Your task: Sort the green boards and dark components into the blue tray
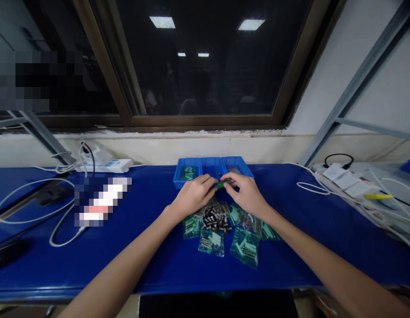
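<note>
Both my hands are raised over the blue workbench (152, 251), just in front of a blue three-compartment plastic tray (211, 168). My left hand (195, 195) and my right hand (246, 192) meet at a small green circuit board (224, 184), pinching it between their fingertips. Below my wrists lies a heap of dark metal cylindrical parts (214, 220), ringed by several clear plastic bags of green-and-silver parts, such as one bag (244, 247) nearest me. A bagged green item (187, 173) lies in the tray's left compartment. My hands hide the tray's front wall.
White cables (62, 212) and a white power strip (104, 164) lie at the left, beside a pixelated object (102, 201). White cards and tangled cables (347, 185) lie at the right. A dark window (198, 57) stands behind the bench.
</note>
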`<state>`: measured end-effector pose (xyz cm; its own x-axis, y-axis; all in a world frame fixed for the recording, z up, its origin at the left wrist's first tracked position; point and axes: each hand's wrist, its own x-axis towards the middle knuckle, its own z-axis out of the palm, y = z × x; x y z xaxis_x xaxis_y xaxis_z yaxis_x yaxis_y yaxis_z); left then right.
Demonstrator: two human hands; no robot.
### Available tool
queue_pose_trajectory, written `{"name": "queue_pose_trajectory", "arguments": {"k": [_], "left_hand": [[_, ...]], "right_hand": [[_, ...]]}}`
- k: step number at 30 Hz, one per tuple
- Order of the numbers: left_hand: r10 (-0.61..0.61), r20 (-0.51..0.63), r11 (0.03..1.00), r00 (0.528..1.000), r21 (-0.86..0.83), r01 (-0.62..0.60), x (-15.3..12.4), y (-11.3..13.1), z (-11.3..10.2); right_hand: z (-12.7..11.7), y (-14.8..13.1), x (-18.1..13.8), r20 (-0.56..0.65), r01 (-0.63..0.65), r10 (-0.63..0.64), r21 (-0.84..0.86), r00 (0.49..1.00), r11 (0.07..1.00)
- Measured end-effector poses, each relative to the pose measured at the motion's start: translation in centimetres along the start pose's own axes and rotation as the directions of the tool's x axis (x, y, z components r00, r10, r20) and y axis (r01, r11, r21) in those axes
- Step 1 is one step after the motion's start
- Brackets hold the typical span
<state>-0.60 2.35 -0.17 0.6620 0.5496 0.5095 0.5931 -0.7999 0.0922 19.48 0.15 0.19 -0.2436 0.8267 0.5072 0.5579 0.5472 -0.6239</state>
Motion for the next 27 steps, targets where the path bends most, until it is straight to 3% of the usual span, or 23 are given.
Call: {"name": "queue_pose_trajectory", "arguments": {"k": [8,15,22,27], "left_hand": [[-0.063,-0.099,0.988,0.993,-0.149,0.048,0.3,0.0,0.0],[-0.092,-0.028,0.953,0.995,-0.292,0.080,0.2,0.3,-0.2],[-0.269,-0.114,0.839,0.956,-0.515,0.175,0.6,-0.1,0.1],[-0.287,-0.059,0.776,0.956,-0.599,0.196,0.8,-0.6,0.2]], "right_hand": [[0.2,-0.5,-0.3,-0.061,-0.036,0.044,0.118,0.997,0.992],[0.2,0.3,-0.1,-0.063,-0.181,0.213,0.327,0.975,0.928],[0.5,0.6,0.1,-0.021,-0.188,0.213,0.386,0.977,0.903],[0.5,0.3,0.1,0.017,-0.209,0.222,0.414,0.975,0.886]]}}
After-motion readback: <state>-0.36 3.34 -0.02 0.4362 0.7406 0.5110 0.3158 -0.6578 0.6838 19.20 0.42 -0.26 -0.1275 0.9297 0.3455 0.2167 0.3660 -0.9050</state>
